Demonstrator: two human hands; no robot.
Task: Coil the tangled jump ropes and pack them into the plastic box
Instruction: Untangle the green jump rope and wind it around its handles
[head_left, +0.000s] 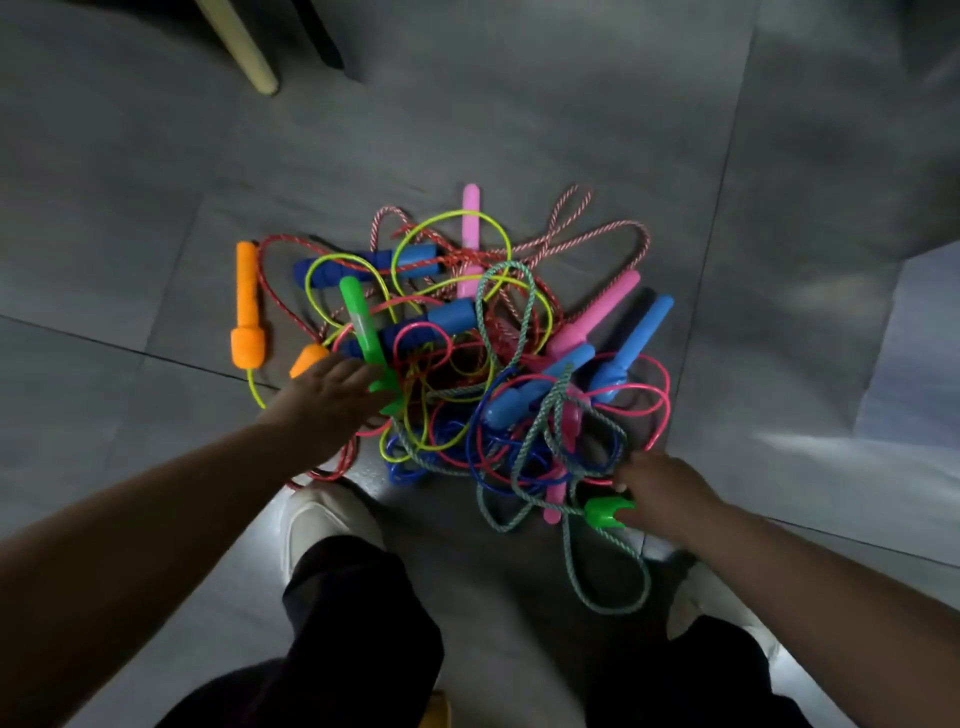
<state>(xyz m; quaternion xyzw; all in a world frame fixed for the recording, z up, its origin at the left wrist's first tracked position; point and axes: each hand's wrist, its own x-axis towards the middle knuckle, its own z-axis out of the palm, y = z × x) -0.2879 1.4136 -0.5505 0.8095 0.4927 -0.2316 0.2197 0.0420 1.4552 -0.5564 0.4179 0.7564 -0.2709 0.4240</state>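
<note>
1. Right hand (660, 493): clenched round the near green handle (608, 512), at the near side of the tangled jump ropes (457, 312) on the floor (156, 234). The teal braided rope (608, 582) appears to run from this handle.
2. Left hand (332, 395): fingers reach the base of the far green handle (363, 332). Whether they grip it cannot be told.
3. Secure both handles, then lift slowly. Shake the teal rope out of the other loops rather than pulling it taut.
4. The plastic box is not in view.
</note>
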